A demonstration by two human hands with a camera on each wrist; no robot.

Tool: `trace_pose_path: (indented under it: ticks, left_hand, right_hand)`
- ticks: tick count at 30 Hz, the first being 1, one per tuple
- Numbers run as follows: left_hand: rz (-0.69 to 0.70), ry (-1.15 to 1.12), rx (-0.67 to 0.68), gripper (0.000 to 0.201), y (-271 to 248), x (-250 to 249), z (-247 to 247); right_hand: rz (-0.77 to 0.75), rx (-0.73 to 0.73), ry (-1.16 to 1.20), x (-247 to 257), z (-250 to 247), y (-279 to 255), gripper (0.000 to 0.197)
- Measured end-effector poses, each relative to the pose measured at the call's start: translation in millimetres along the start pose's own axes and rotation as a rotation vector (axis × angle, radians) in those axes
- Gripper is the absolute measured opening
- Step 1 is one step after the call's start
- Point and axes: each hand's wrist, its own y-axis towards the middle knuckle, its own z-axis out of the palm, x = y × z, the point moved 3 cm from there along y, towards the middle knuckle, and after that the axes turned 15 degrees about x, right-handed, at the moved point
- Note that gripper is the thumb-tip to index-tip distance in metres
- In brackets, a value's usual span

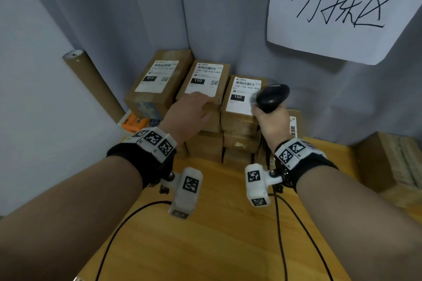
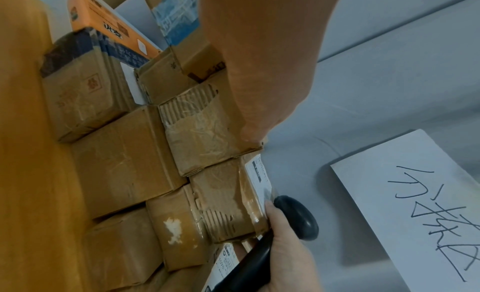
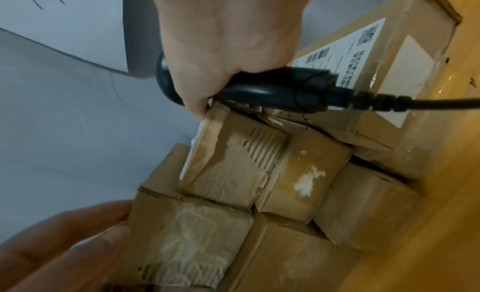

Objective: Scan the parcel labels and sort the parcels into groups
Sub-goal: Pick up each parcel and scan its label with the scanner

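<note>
Midway through sorting: right hand (image 1: 271, 121), grip closed round black scanner (image 1: 272, 97), aimed over right-hand "150" parcel (image 1: 242, 102). Left hand (image 1: 194, 109), fingers flat, resting on neighbouring "150" parcel (image 1: 205, 75) atop stacks on desk (image 1: 228, 235). Beside them, a "010" parcel (image 1: 157, 77); lower boxes seemingly left to scan.

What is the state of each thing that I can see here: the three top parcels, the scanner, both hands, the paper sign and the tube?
Left parcel: label 010 up, untouched.
Middle parcel: label 150 up, left hand resting on its near edge.
Right parcel: label 150 up, partly hidden by the scanner.
Scanner: gripped by the right hand, head over the right parcel's label.
Paper sign: hanging on the curtain.
Cardboard tube: leaning in the corner.
</note>
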Motion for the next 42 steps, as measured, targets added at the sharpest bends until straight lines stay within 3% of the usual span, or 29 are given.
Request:
trace_pose_path:
  ticks: [7, 10, 13, 19, 25, 29, 34, 40, 42]
  left_hand:
    - [-0.025, 0.038, -0.040, 0.034, 3, -14, -2]
    - [0.034, 0.033, -0.113, 0.028, 7, -37, -4]
    - [0.106, -0.029, -0.098, 0.032, 9, -73, 4]
    - [0.173, -0.114, -0.009, 0.019, 12, -149, 51]
    - [0.218, -0.091, 0.098, 0.032, 8, -231, 100]
    - [0.147, -0.140, 0.175, 0.039, 14, -289, 136]
    - [0.010, -0.342, 0.308, 0.052, 21, -330, 190]
    - [-0.138, -0.613, 0.402, 0.062, 60, -356, 255]
    - [-0.166, -0.666, 0.427, 0.066, 75, -362, 267]
  right_hand:
    - [-0.079, -0.004, -0.034, 11, -20, -18, 0.047]
    - [-0.088, 0.054, 0.063, 17, -37, -42, 0.040]
    - [-0.088, 0.116, 0.133, 16, -63, -65, 0.025]
    - [-0.050, 0.181, 0.089, -9, -147, -114, 0.021]
    - [0.049, 0.087, 0.035, -59, -253, -152, 0.022]
    - [0.108, 0.016, 0.017, -97, -333, -169, 0.012]
    - [0.222, -0.079, 0.035, -148, -393, -156, 0.018]
    - [0.261, -0.052, 0.014, -192, -393, -97, 0.019]
    - [0.276, -0.040, -0.003, -201, -386, -80, 0.031]
